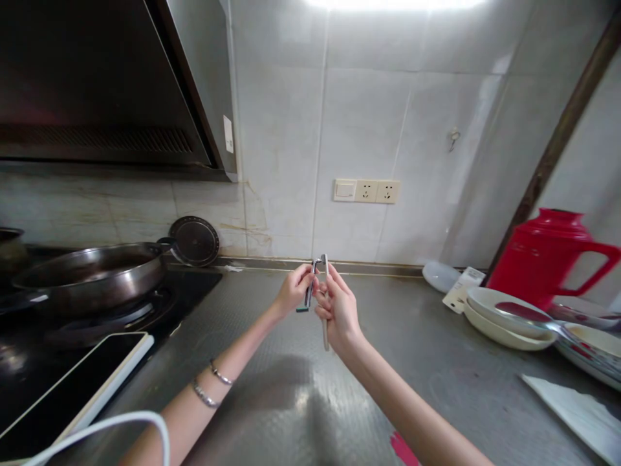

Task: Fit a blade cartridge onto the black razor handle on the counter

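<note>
Over the counter, near the wall, my two hands are close together. My left hand [295,288] pinches a slim silver tool [309,294] between thumb and fingers; it slants down to a short dark-green end, a bit like a razor. In my right hand [341,304] is a thin light-grey stick [326,335], held upright, with a small head at the top like a toothbrush's. The tops of the two things lie side by side; whether they touch I cannot tell.
A steel pan [92,285] stands on the black stove [189,294] at left, with a phone [77,395] and a white cable [140,415] nearer. At right are a red thermos jug [538,259], stacked dishes [499,330] and a white sheet [577,408]. Sockets [376,191] are on the wall.
</note>
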Available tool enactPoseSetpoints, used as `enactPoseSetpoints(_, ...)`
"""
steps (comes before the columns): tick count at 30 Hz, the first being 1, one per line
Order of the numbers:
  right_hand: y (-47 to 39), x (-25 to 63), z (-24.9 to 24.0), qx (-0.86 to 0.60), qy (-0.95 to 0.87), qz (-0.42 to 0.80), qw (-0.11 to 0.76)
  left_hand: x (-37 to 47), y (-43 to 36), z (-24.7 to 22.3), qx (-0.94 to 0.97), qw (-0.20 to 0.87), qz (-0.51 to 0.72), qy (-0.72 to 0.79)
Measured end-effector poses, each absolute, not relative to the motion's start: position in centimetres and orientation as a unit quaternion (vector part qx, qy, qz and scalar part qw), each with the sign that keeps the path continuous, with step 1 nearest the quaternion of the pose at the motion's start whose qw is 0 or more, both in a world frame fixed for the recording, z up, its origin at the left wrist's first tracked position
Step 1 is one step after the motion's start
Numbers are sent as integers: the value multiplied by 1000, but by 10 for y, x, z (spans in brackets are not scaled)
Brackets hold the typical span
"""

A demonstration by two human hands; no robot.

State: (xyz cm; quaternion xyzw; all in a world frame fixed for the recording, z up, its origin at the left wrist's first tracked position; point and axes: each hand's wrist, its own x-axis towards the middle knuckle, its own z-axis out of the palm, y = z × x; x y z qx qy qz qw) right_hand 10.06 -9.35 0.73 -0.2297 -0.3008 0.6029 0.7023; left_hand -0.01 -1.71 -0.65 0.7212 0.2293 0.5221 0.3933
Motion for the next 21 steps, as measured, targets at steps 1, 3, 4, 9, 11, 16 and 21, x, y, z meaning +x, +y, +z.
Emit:
enactPoseSetpoints(1, -95, 100, 6, -231, -302, 603, 702, 0, -17, -7, 720, 393, 523, 230)
enactPoseSetpoints(3, -100, 97, 4, -239, -304, 602, 699, -1, -15, -8, 713, 402, 528, 226)
enactPoseSetpoints(4, -103, 96, 3, -246, -305, 602, 696, -1, -15, -8, 709, 408, 530, 225)
enactPoseSetpoints(9, -109, 101, 9, -257, -335, 573, 702, 2, -12, -11, 686, 458, 523, 216)
enactPoseSetpoints(11, -105, 108, 15, -247, -370, 534, 719, 2, -12, -12, 662, 491, 525, 209)
enactPoseSetpoints(16, -83, 137, 27, -233, -493, 452, 706, 1, -12, -9, 590, 573, 532, 200)
enactPoseSetpoints(21, -64, 179, 34, -263, -623, 388, 626, 3, -16, -9, 590, 581, 518, 214)
